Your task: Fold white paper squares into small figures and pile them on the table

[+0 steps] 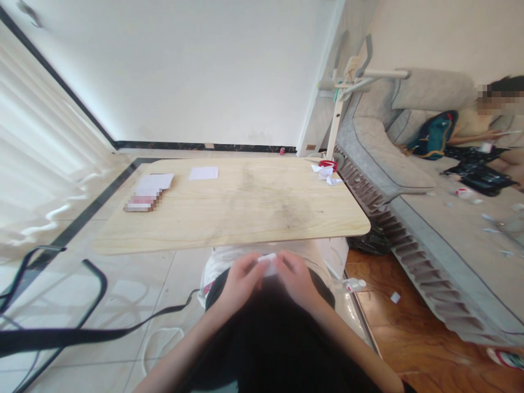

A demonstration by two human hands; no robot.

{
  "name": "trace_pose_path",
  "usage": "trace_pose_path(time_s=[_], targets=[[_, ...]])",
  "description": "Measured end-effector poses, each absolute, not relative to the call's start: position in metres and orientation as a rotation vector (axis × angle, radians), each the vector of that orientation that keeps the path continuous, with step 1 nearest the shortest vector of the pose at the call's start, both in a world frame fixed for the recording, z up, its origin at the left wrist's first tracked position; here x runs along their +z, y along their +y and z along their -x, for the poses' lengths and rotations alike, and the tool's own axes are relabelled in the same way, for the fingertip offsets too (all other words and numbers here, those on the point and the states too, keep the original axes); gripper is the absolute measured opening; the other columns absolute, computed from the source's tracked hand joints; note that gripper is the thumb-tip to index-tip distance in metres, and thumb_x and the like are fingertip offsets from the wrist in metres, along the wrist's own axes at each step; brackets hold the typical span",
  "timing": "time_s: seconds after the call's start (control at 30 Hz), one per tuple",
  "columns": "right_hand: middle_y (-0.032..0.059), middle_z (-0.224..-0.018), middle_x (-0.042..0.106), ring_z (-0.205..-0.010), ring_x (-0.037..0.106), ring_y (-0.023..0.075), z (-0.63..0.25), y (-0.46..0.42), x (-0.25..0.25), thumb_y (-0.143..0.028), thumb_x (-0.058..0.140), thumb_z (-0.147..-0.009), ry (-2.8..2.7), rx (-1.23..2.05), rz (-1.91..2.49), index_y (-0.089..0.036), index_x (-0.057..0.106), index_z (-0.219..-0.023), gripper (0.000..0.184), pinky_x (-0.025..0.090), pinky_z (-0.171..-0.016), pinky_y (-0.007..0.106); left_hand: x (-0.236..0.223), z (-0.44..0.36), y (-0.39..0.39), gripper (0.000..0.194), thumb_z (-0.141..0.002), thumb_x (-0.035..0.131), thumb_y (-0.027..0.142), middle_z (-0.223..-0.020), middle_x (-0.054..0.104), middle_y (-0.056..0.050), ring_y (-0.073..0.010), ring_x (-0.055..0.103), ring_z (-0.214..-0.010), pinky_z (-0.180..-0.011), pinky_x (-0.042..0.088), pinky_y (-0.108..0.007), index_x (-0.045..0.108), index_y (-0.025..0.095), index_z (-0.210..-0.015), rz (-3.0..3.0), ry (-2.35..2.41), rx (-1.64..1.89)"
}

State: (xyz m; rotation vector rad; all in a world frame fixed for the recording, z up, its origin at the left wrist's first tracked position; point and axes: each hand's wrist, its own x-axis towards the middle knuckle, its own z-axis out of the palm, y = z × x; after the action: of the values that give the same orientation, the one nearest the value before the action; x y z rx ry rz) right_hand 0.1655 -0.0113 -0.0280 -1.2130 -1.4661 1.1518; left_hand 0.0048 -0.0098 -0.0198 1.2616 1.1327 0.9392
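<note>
A small piece of white paper [268,266] is pinched between both hands over my lap, just below the table's near edge. My left hand [244,273] is closed on its left side, and my right hand [293,273] grips the right side. The fingertips partly cover the paper, so its exact folds cannot be made out. On the wooden table [229,213], a flat white sheet [203,173] lies near the far edge. More white sheets [154,183] lie at the left, partly under a blurred-out pinkish object [143,202]. Folded white paper shapes [326,173] rest at the far right corner.
A red item [328,164] sits by the folded papers. To the right stand a grey sofa [376,147] with a seated person [470,125] and a backpack [434,136]. A white bottle [354,284] lies on the floor. At left are a black metal frame [96,278] and a strap [123,330].
</note>
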Motion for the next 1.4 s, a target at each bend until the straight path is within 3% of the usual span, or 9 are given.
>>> trace_pose_path(time_s=[0.17, 0.27, 0.43, 0.5, 0.63, 0.8, 1.07, 1.27, 1.4], targets=[[-0.0023, -0.064, 0.055, -0.059, 0.05, 0.0137, -0.165, -0.013, -0.027, -0.031, 0.06, -0.086, -1.433, 1.153, 1.195, -0.019, 0.059, -0.075, 0.016, 0.04, -0.057, 0.026, -0.022, -0.001, -0.009, 0.034, -0.086, 0.06, 0.037, -0.044, 0.044, 0.005, -0.0096, 0.041, -0.045, -0.047, 0.032, -0.022, 0.058, 0.018, -0.058, -1.216, 1.164, 1.062], [-0.0023, -0.064, 0.056, -0.058, 0.05, 0.0135, -0.165, -0.013, -0.029, -0.031, 0.061, -0.086, -1.389, 1.127, 1.191, -0.02, 0.059, -0.076, 0.015, 0.04, -0.056, 0.026, -0.023, -0.001, -0.008, 0.044, -0.088, 0.058, 0.039, -0.045, 0.043, 0.004, -0.01, 0.041, -0.047, -0.049, 0.033, -0.023, 0.054, 0.018, -0.051, -1.272, 1.151, 1.034], [-0.0031, -0.058, 0.053, -0.053, 0.049, 0.0136, -0.166, -0.012, -0.032, -0.031, 0.059, -0.087, -1.324, 0.986, 1.268, -0.021, 0.054, -0.071, 0.019, 0.039, -0.052, 0.026, -0.023, -0.005, -0.013, 0.016, -0.087, 0.06, 0.03, -0.063, 0.057, 0.003, -0.0133, 0.053, -0.057, -0.058, 0.043, -0.024, 0.068, 0.02, -0.097, -1.421, 1.353, 1.236], [-0.0019, -0.062, 0.054, -0.057, 0.051, 0.015, -0.167, -0.011, -0.032, -0.027, 0.058, -0.087, -1.386, 0.798, 1.3, -0.021, 0.054, -0.072, 0.017, 0.042, -0.055, 0.028, -0.019, -0.006, -0.016, 0.014, -0.085, 0.061, 0.023, -0.078, 0.064, -0.002, -0.0163, 0.059, -0.071, -0.068, 0.048, -0.027, 0.069, 0.021, -0.096, -1.613, 1.386, 1.326], [0.005, -0.086, 0.063, -0.081, 0.061, 0.0204, -0.167, -0.013, -0.028, -0.017, 0.06, -0.084, -1.598, 0.452, 1.195, -0.022, 0.058, -0.078, 0.009, 0.051, -0.073, 0.035, -0.011, -0.008, -0.019, 0.028, -0.086, 0.058, 0.016, -0.116, 0.066, -0.009, -0.0241, 0.06, -0.109, -0.098, 0.046, -0.037, 0.069, 0.022, -0.111, -1.802, 1.202, 1.256], [0.01, -0.107, 0.063, -0.101, 0.062, 0.0249, -0.165, -0.015, -0.026, -0.015, 0.064, -0.081, -1.699, 0.274, 1.109, -0.023, 0.061, -0.087, 0.01, 0.052, -0.088, 0.042, -0.012, -0.008, -0.02, 0.034, -0.09, 0.054, 0.02, -0.134, 0.061, -0.008, -0.0253, 0.053, -0.126, -0.11, 0.038, -0.04, 0.066, 0.022, -0.122, -1.675, 1.083, 1.199], [0.0114, -0.116, 0.06, -0.106, 0.06, 0.027, -0.162, -0.016, -0.023, -0.015, 0.065, -0.077, -1.841, 0.294, 1.041, -0.024, 0.064, -0.099, 0.024, 0.052, -0.09, 0.044, -0.018, -0.01, -0.016, 0.026, -0.086, 0.063, 0.032, -0.101, 0.076, -0.005, -0.0236, 0.067, -0.096, -0.087, 0.051, -0.033, 0.072, 0.02, -0.107, -1.242, 1.136, 1.148], [0.0108, -0.118, 0.06, -0.11, 0.059, 0.0256, -0.165, -0.016, -0.027, -0.007, 0.058, -0.077, -1.955, 0.401, 0.968, -0.024, 0.06, -0.116, 0.042, 0.051, -0.093, 0.042, -0.026, -0.012, -0.007, 0.019, -0.082, 0.066, 0.035, -0.081, 0.07, -0.002, -0.017, 0.064, -0.077, -0.072, 0.05, -0.027, 0.069, 0.017, -0.086, -0.844, 1.043, 1.189], [0.0095, -0.113, 0.062, -0.106, 0.061, 0.0236, -0.166, -0.013, -0.032, -0.007, 0.058, -0.082, -1.939, 0.379, 0.978, -0.025, 0.061, -0.115, 0.038, 0.053, -0.09, 0.039, -0.025, -0.014, -0.007, 0.016, -0.076, 0.072, 0.029, -0.077, 0.068, -0.001, -0.0164, 0.063, -0.076, -0.071, 0.049, -0.027, 0.067, 0.016, -0.084, -0.728, 0.961, 1.137]])
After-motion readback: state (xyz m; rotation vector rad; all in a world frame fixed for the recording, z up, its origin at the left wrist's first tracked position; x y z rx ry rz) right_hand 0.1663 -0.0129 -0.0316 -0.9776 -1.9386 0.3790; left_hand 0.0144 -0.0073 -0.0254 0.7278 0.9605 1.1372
